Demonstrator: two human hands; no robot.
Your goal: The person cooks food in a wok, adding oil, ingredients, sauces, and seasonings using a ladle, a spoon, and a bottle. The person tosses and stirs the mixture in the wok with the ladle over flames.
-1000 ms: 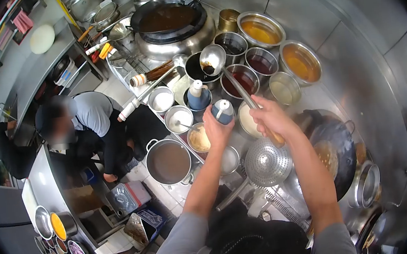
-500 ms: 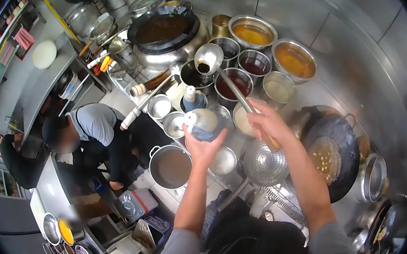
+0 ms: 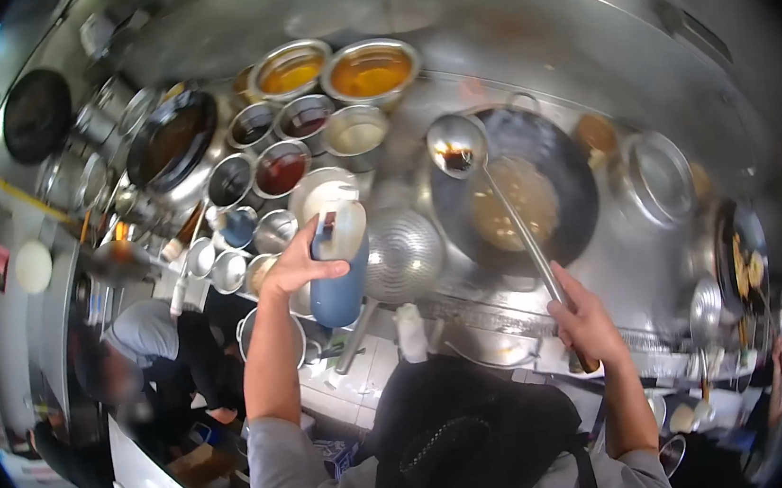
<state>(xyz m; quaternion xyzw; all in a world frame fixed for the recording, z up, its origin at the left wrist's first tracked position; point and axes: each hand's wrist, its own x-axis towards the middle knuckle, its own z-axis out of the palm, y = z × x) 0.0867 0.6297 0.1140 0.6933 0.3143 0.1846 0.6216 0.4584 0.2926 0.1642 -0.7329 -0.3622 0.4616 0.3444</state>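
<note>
My left hand is wrapped round a squeeze bottle with a whitish upper part and a blue lower part. It is held up over the pots, left of a perforated strainer. My right hand grips the handle of a metal ladle. A little dark brown liquid lies in the ladle's bowl, above the upper left rim of a dark wok. Pale liquid with several light pieces is inside the wok.
Pots of dark and red sauces stand at upper left, behind two bowls of amber liquid. Metal bowls sit right of the wok. A second pan holds food farther right. A person bends down at left.
My view has swung right toward the wok. The ladle has gone from over the sauce pots to the wok's rim, and the bottle has come along in my left hand.
</note>
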